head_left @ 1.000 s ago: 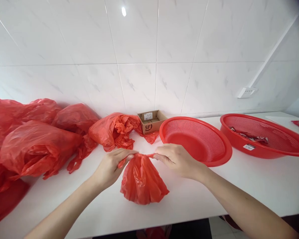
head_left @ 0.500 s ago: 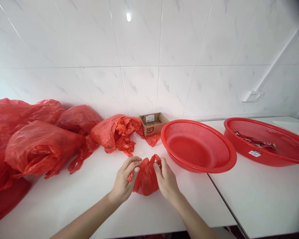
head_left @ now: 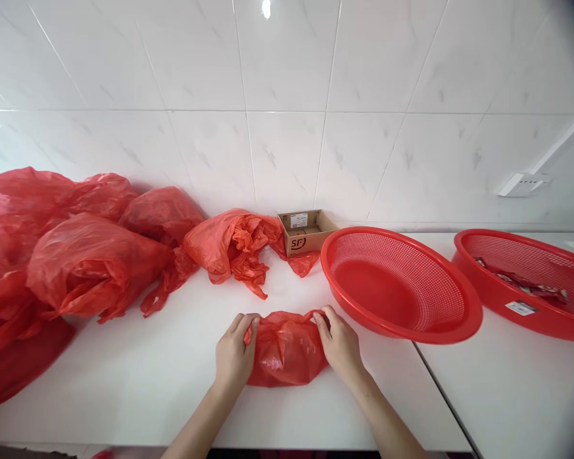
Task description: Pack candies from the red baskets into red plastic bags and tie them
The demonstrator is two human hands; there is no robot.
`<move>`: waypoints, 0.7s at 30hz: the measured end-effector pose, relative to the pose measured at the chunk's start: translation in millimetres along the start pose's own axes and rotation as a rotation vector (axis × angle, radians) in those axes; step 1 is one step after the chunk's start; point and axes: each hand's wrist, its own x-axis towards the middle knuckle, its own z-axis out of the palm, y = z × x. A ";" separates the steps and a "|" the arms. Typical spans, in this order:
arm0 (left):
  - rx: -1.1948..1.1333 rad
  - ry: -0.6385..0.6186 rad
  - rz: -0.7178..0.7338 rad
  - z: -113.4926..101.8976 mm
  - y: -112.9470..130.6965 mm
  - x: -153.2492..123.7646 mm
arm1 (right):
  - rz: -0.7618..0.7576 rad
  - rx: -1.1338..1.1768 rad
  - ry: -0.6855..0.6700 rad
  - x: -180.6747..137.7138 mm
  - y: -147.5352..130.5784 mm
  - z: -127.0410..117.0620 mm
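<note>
A small red plastic bag (head_left: 289,354) rests on the white table between my hands, its upper edge pulled out sideways. My left hand (head_left: 236,354) pinches the bag's left top corner between thumb and fingers. On the other side, my right hand (head_left: 340,341) grips the right top corner. The bag looks rounded and full, but what is inside cannot be made out through the plastic. Just beyond it lies a crumpled red bag (head_left: 234,245), and to the right stands a red plastic basket (head_left: 397,331) with a perforated side.
Several large red bags (head_left: 100,261) are heaped at the left. A small open cardboard box (head_left: 306,241) stands by the tiled wall. A second red basket (head_left: 540,319) at the right holds some small wrapped packets (head_left: 530,287). A seam (head_left: 444,395) divides the tables.
My hands have moved apart and stretched the bag's top, which was bunched up before. The bag now looks wider. The view has shifted slightly, so the surroundings sit differently in frame.
</note>
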 end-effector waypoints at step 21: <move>0.294 -0.317 -0.098 31.3 -4.9 37.3 | 0.036 -0.332 -0.232 33.8 -14.0 27.5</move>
